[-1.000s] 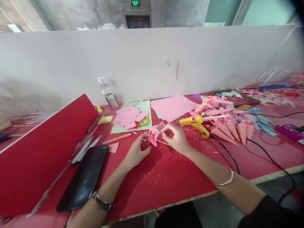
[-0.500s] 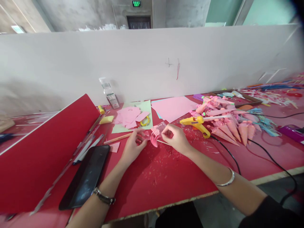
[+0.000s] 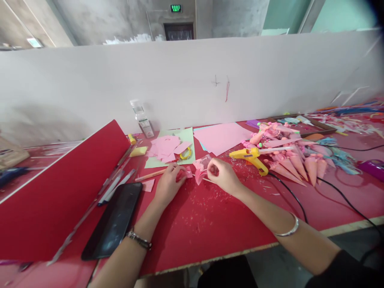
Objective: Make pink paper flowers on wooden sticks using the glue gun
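Over the red table top, my right hand [image 3: 223, 176] pinches a pink paper piece [image 3: 199, 176] with curled, petal-like ends and clear film at its upper side. A thin pale stick [image 3: 208, 180] shows below the right fingertips. My left hand [image 3: 169, 184] is closed, thumb and fingers together, at a small pink paper scrap [image 3: 189, 172] just left of the curled piece. The left fingers partly hide that scrap. A pencil [image 3: 150, 175] and a pink paper square [image 3: 148, 185] lie beside the left hand. Right of the right hand rests a yellow glue gun [image 3: 250, 158].
Pink paper cuttings [image 3: 165, 148] and yellow-handled scissors [image 3: 186, 153] lie on a green sheet [image 3: 187, 136]. A heap of pink paper cones [image 3: 288, 160] is at right, with a black cord [image 3: 289, 196] nearby. A black phone [image 3: 115, 220], a red board [image 3: 60, 200] and a bottle [image 3: 143, 122] stand left.
The curled pink piece has turned, now showing a pointed end where rounded loops showed before. Both hands stay in nearly the same place. The whole view has shifted slightly.
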Motion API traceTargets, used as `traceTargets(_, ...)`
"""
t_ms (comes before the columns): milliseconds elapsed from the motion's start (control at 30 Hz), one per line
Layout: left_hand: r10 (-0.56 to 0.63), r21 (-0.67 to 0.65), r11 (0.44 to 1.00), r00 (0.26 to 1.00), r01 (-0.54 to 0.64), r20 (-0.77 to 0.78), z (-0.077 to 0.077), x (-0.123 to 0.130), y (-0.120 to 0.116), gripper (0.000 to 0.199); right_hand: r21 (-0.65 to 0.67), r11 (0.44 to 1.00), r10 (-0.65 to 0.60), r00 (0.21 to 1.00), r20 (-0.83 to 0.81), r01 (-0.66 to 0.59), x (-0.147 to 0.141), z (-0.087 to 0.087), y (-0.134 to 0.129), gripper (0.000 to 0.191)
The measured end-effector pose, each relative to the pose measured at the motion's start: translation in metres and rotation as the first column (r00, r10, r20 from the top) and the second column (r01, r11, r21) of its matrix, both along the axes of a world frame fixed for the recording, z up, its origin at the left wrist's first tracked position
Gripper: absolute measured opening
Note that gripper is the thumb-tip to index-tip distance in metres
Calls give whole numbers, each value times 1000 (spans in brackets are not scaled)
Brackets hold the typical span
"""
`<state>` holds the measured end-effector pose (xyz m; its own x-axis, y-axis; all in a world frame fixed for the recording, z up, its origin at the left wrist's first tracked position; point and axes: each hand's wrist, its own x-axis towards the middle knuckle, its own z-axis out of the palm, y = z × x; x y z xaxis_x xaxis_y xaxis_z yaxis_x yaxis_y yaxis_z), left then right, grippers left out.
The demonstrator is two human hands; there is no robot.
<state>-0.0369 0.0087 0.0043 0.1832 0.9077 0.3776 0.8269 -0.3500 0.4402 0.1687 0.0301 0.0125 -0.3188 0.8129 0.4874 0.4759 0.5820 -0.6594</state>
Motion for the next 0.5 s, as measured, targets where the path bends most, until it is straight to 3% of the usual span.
traceTargets(100,16,9,1000,999,-16,46,1,0,1,12,-41,998,42,999,-5,-42,0,-1,0,11)
traceTargets(200,4,67,998,982,-17,188,5,0,0,13,-61,994,89,994,-60,-93,0,1,-1,12)
traceTargets(333,-86,71,995,953,68,291,12,3,-3,11,-89,980,157,967,-202,-177,-2,5,-4,8)
traceTargets(400,-155,62,988,941,143,300,14,5,-6,9,-149,952,218,933,-285,-268,-3,7,-4,10)
traceTargets(500,-242,59,970,917,235,316,17,8,-10,8,-250,866,326,869,-373,-433,-4,8,-5,14)
